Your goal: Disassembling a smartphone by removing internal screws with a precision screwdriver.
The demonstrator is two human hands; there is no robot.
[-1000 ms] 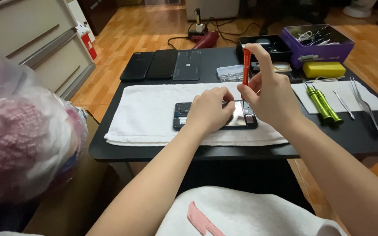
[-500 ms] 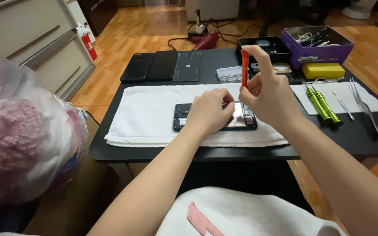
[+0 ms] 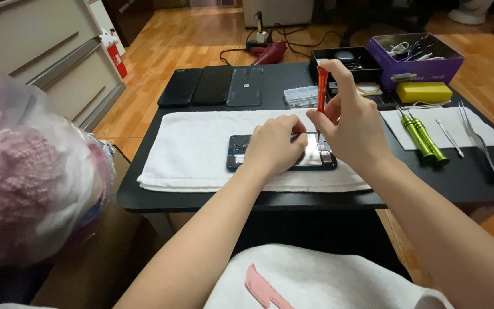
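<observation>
Opened phone point(image 3: 241, 153) lies flat on white towel point(image 3: 190, 143), mid counter point(image 3: 475, 186); back already off, insides exposed, we judge screws part-done. Our left hand point(image 3: 273, 146) presses phone down. Right hand point(image 3: 350, 123) pinches orange screwdriver point(image 3: 321, 91) upright, tip on phone. Green screwdrivers point(image 3: 421, 134) at 3 o'clock lie untouched.

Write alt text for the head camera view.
A right hand holds an orange screwdriver upright over an opened phone, which the left hand steadies on a white towel. Two green screwdrivers and tweezers lie to the right on the black table.
</observation>
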